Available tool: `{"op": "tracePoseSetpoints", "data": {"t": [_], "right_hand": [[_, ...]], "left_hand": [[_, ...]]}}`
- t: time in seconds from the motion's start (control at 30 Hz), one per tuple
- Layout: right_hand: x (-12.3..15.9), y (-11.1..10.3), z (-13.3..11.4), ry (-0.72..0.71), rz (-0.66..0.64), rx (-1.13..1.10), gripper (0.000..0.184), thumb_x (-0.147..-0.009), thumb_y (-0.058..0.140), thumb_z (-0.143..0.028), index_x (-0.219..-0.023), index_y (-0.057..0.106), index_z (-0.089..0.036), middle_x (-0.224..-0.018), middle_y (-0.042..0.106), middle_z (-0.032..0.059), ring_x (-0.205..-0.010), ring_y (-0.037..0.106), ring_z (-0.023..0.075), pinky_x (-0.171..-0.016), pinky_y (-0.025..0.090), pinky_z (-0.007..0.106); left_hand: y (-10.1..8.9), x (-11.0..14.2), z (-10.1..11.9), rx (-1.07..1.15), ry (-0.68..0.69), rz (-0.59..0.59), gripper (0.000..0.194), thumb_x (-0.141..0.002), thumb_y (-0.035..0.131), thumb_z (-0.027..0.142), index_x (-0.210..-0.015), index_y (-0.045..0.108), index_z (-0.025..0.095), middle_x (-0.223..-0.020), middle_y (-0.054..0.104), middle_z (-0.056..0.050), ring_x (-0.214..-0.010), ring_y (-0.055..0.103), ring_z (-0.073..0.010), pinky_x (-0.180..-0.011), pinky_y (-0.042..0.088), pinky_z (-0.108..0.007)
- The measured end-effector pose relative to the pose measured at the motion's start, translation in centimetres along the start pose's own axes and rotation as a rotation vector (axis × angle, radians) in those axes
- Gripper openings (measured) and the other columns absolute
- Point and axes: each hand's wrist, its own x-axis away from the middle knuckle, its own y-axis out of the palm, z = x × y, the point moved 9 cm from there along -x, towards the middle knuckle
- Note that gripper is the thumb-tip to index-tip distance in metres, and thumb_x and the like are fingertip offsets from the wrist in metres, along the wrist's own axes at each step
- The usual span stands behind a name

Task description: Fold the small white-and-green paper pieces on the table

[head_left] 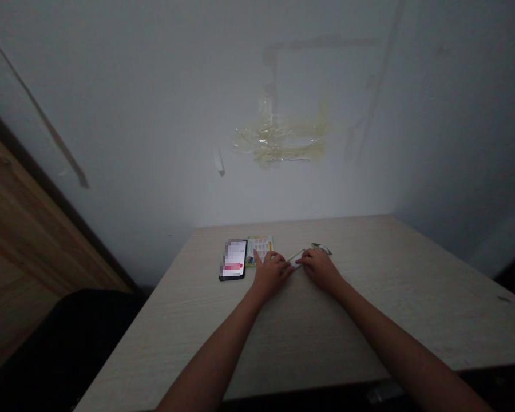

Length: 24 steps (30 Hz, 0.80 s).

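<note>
Resting fingertips: we have both hands' bare fingers at a narrow, pale paper piece [297, 259] with green edging.
Left hand: ours [271, 274] has its thumb spread away from the bent fingers, whose tips meet the near end of the paper piece.
Right hand: ours [321, 270] has bent fingers over the far end; we cannot tell whether they pinch or only press.
Paper piece: on the table between our hands, with a green-patterned end [325, 249] (partly hidden) showing beyond the right hand.
Printed leaflet: flat [261, 245], partly behind our left hand.
Smartphone: screen up [234, 260], just beside the leaflet's left edge, its display partly pixelated.
Table: light wood-grain top [309, 343] under everything.
Wall: grey [154, 114], with wrinkled clear tape [283, 140] above the tabletop.
</note>
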Motion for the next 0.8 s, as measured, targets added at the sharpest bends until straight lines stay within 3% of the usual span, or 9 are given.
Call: {"op": "tracePoseSetpoints", "data": {"t": [0.23, 0.43, 0.8], "right_hand": [[-0.1, 0.3, 0.3, 0.032, 0.003, -0.171, 0.026, -0.089, 0.051, -0.019, -0.104, 0.073, -0.017, -0.113, 0.069, 0.0115, -0.107, 0.061, 0.0217, -0.099, 0.045, 0.037], [0.1, 0.6, 0.7, 0.054, 0.009, -0.241, 0.027, -0.09, 0.051, -0.022, -0.11, 0.069, -0.017, -0.121, 0.066, 0.0122, -0.117, 0.059, 0.0234, -0.105, 0.043, 0.041], [0.3, 0.7, 0.7, 0.03, 0.029, -0.165, 0.025, -0.092, 0.053, -0.024, -0.104, 0.073, -0.017, -0.125, 0.063, 0.0144, -0.118, 0.057, 0.0249, -0.106, 0.041, 0.043]], "left_hand": [[-0.2, 0.2, 0.5, 0.075, 0.021, -0.038, 0.025, -0.093, 0.052, 0.046, -0.093, 0.074, 0.032, -0.098, 0.073, 0.001, -0.116, 0.051, -0.0229, -0.107, -0.014, -0.071], [-0.1, 0.3, -0.1, 0.13, -0.005, -0.029, 0.019, -0.092, 0.056, 0.041, -0.095, 0.073, 0.033, -0.103, 0.074, 0.002, -0.117, 0.052, -0.0231, -0.108, -0.013, -0.071], [0.2, 0.3, -0.8, 0.038, -0.028, -0.008, 0.018, -0.091, 0.058, 0.036, -0.099, 0.074, 0.033, -0.114, 0.071, -0.001, -0.123, 0.048, -0.0271, -0.11, -0.009, -0.073]]}}
